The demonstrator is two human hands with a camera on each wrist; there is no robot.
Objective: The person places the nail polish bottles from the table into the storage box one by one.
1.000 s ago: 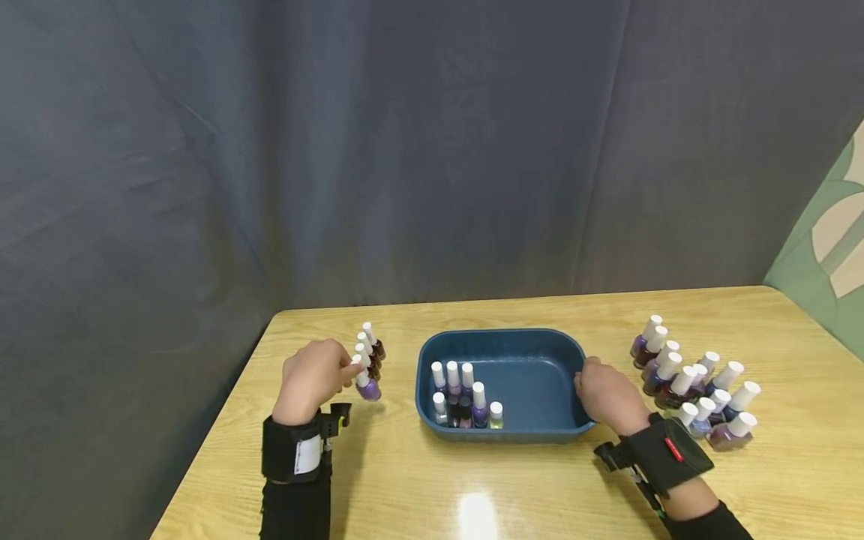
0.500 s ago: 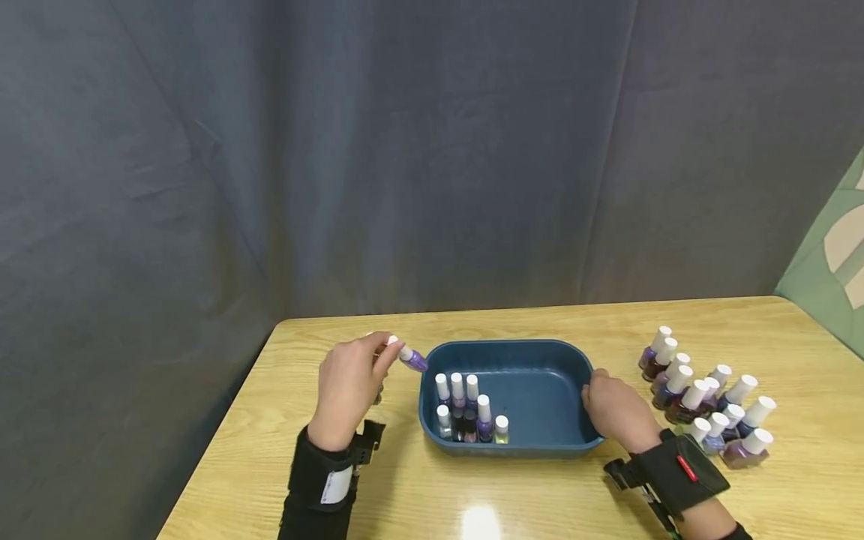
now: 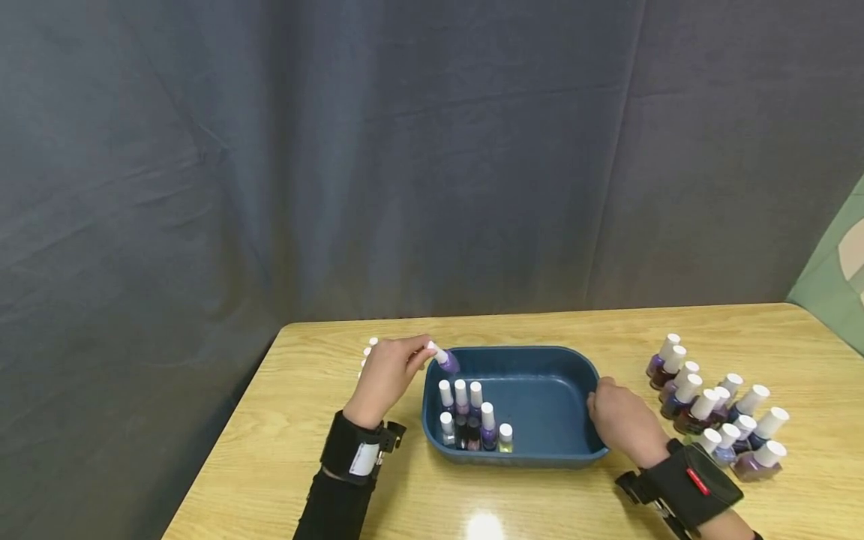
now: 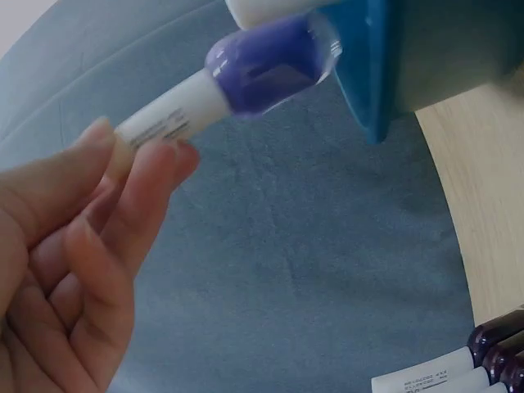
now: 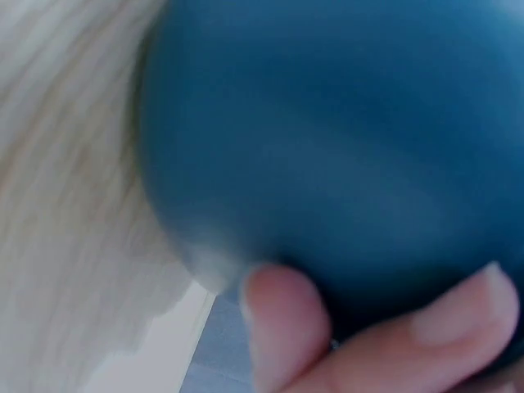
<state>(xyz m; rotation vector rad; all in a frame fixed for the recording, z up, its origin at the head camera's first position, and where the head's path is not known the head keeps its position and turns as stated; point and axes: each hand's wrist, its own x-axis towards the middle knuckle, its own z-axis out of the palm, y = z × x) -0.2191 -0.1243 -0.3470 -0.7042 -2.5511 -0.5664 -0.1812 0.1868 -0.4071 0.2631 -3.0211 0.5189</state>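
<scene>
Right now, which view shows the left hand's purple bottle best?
Left wrist: the purple bottle is largest there, print visible on its white cap, fingers pinching the cap. Head shows it small, tilted, by the far-left corner of the blue tray. Right wrist doesn't show it.

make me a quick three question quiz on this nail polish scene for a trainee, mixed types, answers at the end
1. Which hand holds the purple bottle by its white cap?
2. True or false: the right hand is touching the blue tray.
3. On the table, most of the loose bottles stand: a) left of the tray; b) right of the tray; c) behind the tray.

Key: 1. the left hand; 2. true; 3. b
</scene>
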